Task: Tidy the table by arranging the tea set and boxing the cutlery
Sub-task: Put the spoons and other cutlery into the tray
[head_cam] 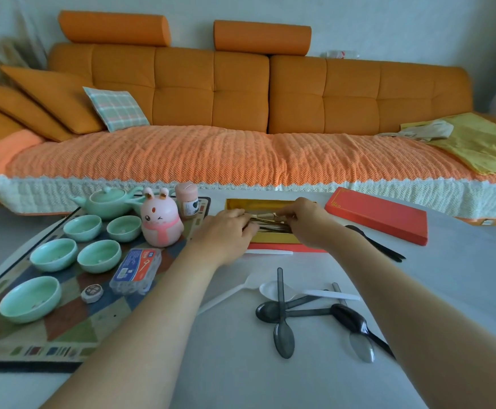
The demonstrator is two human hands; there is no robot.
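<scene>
Gold-toned metal cutlery [266,221], which I judge stiff, slippery and best pinched mid-handle, lies in the open gold-lined box [270,203] on the bench [447,290], my left hand [226,231] and right hand [305,216] both closed around it.

On the worktop [447,290], a mat [72,317] is lying at the left, carrying the teapot [106,200] behind five cups [93,246]. The open box [270,222] is sitting at centre, its lid [378,215] to the right. Loose spoons [299,314] are lying in front of the box.
</scene>
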